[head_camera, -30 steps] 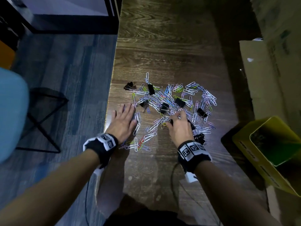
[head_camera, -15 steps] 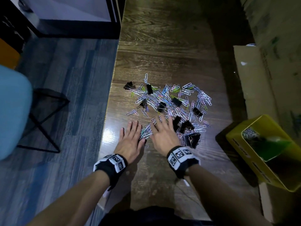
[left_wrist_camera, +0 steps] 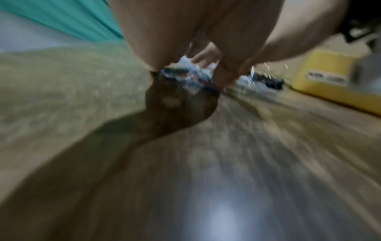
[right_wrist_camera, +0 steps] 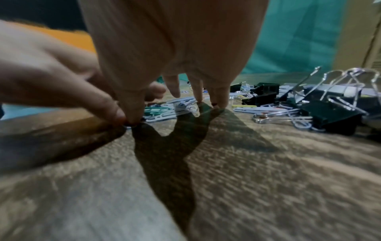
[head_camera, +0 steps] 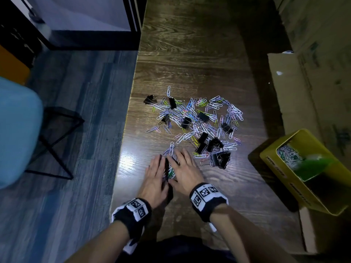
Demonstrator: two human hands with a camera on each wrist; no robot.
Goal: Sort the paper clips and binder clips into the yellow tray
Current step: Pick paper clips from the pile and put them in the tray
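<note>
A spread of coloured paper clips (head_camera: 199, 120) mixed with black binder clips (head_camera: 221, 158) lies on the wooden table (head_camera: 190, 54). My left hand (head_camera: 154, 175) and right hand (head_camera: 187, 170) lie side by side at the near edge of the spread, fingers straight and tips on the table. A small heap of paper clips (head_camera: 169, 168) is squeezed between them. The right wrist view shows the fingertips (right_wrist_camera: 220, 101) pressing down beside these paper clips (right_wrist_camera: 164, 110), with binder clips (right_wrist_camera: 329, 112) just to the right. The yellow tray (head_camera: 273, 168) stands tilted at the right and holds paper clips (head_camera: 288, 156).
The table's left edge (head_camera: 123, 149) runs close to my left hand, with floor and a blue chair (head_camera: 17, 130) beyond it. Cardboard boxes (head_camera: 288, 92) line the right side behind and under the tray. The left wrist view is blurred.
Both hands have slid back toward me and come together. They have raked a small heap of paper clips out of the spread's near edge.
</note>
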